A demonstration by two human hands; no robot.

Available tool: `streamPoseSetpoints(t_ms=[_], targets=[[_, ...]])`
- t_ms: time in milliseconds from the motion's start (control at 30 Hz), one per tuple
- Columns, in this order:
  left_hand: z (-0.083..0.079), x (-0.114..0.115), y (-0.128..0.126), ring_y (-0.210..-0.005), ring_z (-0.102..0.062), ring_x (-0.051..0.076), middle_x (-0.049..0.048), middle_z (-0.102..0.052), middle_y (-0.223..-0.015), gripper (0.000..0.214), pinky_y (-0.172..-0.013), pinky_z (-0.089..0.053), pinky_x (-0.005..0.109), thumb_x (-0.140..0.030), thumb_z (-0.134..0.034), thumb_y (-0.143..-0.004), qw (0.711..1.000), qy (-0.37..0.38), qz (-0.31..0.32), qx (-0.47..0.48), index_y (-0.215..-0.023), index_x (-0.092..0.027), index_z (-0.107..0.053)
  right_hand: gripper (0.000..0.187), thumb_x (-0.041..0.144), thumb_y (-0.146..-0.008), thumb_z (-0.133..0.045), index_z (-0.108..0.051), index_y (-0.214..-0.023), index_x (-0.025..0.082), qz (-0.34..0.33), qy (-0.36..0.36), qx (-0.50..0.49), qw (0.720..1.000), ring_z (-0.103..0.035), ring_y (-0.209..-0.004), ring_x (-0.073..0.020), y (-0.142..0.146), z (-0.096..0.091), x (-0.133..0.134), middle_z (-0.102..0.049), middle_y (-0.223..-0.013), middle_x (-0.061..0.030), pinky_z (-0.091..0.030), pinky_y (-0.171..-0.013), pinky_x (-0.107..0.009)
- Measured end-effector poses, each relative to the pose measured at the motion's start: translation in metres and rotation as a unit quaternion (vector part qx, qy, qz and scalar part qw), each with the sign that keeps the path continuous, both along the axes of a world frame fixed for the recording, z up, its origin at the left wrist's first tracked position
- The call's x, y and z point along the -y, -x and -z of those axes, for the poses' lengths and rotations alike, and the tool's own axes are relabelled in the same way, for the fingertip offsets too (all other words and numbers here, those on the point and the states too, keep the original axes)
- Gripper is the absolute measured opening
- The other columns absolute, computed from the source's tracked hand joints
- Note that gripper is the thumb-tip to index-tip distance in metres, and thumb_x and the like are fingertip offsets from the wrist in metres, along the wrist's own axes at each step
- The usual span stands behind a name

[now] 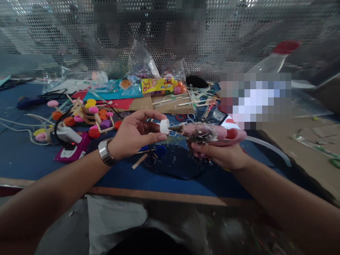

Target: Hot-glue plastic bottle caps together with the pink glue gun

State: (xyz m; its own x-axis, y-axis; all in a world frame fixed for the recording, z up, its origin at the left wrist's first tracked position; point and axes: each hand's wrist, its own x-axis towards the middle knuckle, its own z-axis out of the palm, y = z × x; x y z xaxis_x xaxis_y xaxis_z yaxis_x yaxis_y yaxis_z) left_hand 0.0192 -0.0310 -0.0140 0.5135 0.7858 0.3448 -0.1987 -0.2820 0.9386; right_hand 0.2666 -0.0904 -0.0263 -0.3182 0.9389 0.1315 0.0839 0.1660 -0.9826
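Note:
Between thumb and fingers, my left hand (135, 134) pinches a small white bottle cap (164, 126), held up over the table. My right hand (223, 154) is wrapped round the handle of a pink hot glue gun (212, 132), whose front is crusted with dried glue. The gun's dark nozzle points left and meets or nearly meets the cap; I cannot tell if they touch. A clear glue stick (268, 150) juts out of its back end. Below my hands lie a blue cap (160, 151) and a flat wooden stick (139, 161).
A purple power strip (73, 147) with a white plug sits at left. Behind it stand stick models with coloured clay balls (92, 109). Further back are a yellow clay packet (156, 85) and loose sticks (183, 99). A red-capped clear bottle (276, 58) rises at right.

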Motion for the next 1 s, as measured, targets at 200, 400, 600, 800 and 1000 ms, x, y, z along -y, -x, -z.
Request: streamPoseSetpoints(t_ms=[200,400,600,800,1000], targets=[[0.0002,0.0001,0.0,-0.082,-0.071,0.013,0.0033,-0.072,-0.095,0.039,-0.076,-0.059,0.024,-0.022,-0.09,-0.069,1.0,-0.006,-0.004,-0.003,-0.102,-0.018,-0.069,0.033,0.042,-0.084,-0.076,-0.076,-0.115,0.032,0.003,0.007,0.022,1.0,-0.061,-0.065,-0.0164,-0.0021,-0.0013,-0.001,-0.071,-0.085,-0.0039,-0.046,-0.044,-0.023],[0.0014,-0.0007,0.0005,-0.082,-0.071,0.014,0.0045,-0.072,-0.096,0.042,-0.078,-0.059,0.027,-0.027,-0.091,-0.068,1.0,-0.015,-0.006,-0.01,-0.103,-0.018,-0.07,0.034,0.043,-0.083,-0.076,-0.077,-0.114,0.03,0.013,0.018,0.022,0.999,-0.056,-0.057,-0.0153,-0.0021,0.0002,-0.0007,-0.066,-0.072,-0.0025,-0.045,-0.042,-0.023],[0.0008,0.0001,-0.0002,-0.082,-0.071,0.014,0.0051,-0.072,-0.099,0.042,-0.078,-0.06,0.025,-0.025,-0.092,-0.067,1.0,-0.01,-0.002,0.001,-0.102,-0.018,-0.07,0.033,0.042,-0.083,-0.076,-0.077,-0.114,0.03,0.014,0.017,0.023,1.0,-0.056,-0.058,-0.0153,-0.0018,-0.0009,-0.0004,-0.065,-0.071,-0.0023,-0.044,-0.042,-0.023],[0.0003,0.0002,-0.0008,-0.082,-0.071,0.013,0.0047,-0.073,-0.098,0.041,-0.078,-0.06,0.024,-0.024,-0.092,-0.067,1.0,-0.009,0.002,0.005,-0.101,-0.018,-0.07,0.031,0.039,-0.084,-0.076,-0.077,-0.114,0.032,0.009,0.01,0.01,1.0,-0.06,-0.063,-0.0159,-0.0016,-0.0016,-0.0008,-0.071,-0.084,-0.0033,-0.047,-0.045,-0.024],[0.001,-0.0004,-0.0005,-0.083,-0.072,0.014,0.0055,-0.072,-0.099,0.04,-0.078,-0.06,0.025,-0.025,-0.092,-0.067,1.0,-0.015,0.006,0.006,-0.101,-0.017,-0.071,0.029,0.036,-0.088,-0.073,-0.076,-0.117,0.037,-0.007,-0.002,0.009,1.0,-0.055,-0.058,-0.0112,-0.0045,0.0018,-0.002,-0.069,-0.079,0.0003,-0.045,-0.046,-0.02]])
